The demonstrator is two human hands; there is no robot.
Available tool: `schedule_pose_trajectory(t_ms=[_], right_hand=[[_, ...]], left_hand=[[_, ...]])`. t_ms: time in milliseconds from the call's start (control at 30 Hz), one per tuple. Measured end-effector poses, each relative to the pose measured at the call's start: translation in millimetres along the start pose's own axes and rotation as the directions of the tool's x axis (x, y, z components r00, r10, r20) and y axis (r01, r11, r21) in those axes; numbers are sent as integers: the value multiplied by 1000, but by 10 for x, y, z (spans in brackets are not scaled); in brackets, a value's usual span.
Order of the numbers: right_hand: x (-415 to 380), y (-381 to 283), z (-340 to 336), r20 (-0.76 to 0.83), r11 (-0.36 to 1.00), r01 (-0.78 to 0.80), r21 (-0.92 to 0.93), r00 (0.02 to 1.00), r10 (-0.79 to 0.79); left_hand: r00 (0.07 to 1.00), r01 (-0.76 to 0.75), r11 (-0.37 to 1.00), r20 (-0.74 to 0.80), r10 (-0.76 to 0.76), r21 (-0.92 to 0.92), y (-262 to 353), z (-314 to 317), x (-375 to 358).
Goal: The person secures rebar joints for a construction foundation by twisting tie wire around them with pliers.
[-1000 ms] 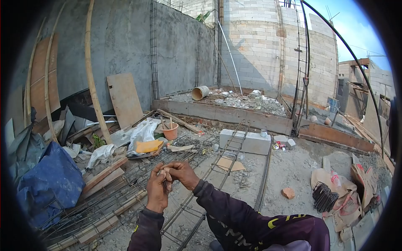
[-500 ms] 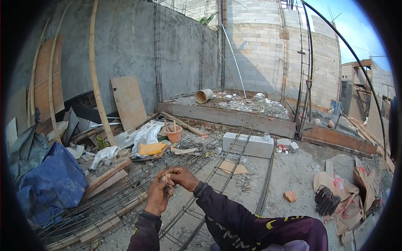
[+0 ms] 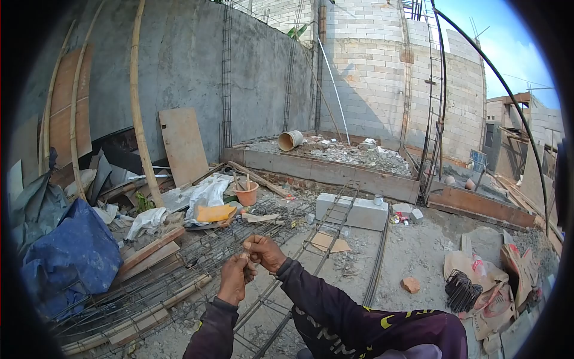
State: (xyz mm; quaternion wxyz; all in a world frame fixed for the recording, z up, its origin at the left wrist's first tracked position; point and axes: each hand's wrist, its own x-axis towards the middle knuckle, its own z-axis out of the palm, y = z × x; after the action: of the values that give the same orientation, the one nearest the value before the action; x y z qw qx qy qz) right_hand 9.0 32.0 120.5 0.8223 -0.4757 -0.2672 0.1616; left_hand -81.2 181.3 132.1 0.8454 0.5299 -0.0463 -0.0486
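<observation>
My left hand (image 3: 234, 280) and my right hand (image 3: 266, 253) are close together in front of me, fingertips nearly touching. Both are closed in a pinch, and whatever lies between the fingers is too small to make out. Below them a long rebar cage (image 3: 317, 252) runs along the ground, its far end resting on a grey concrete block (image 3: 366, 213). Other steel cages (image 3: 203, 251) lie to the left of my hands. A bundle of bent wire stirrups (image 3: 462, 292) sits at the right, on torn paper sacks.
On the left are a blue tarp (image 3: 72, 257), planks (image 3: 152, 257) and leaning bamboo poles (image 3: 139, 107). An orange bucket (image 3: 247, 195) stands ahead beside a yellow sack (image 3: 216, 213). A broken brick (image 3: 410, 285) lies to the right. Boards (image 3: 323, 173) edge a rubble bed near the walls.
My right hand has shifted slightly right, and my left hand has dropped a little and turned, so the hands now overlap less. The view has moved slightly.
</observation>
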Motion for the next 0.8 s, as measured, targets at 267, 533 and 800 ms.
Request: schedule_pose_trajectory(t_ms=[267,533,800], right_hand=[[-109,17,314,-108,987,-107,-124,990,94],[-1356,21,937,7,815,-484,-319,859,512],[-2144,-476,767,50,517,-89,-851,967,249]], left_hand=[[996,-90,962,-29,85,-259,-77,26,33],[826,-459,828,-498,264,-323,261,-517,362],[625,-636,714,-739,252,-294,570,-1543,527]])
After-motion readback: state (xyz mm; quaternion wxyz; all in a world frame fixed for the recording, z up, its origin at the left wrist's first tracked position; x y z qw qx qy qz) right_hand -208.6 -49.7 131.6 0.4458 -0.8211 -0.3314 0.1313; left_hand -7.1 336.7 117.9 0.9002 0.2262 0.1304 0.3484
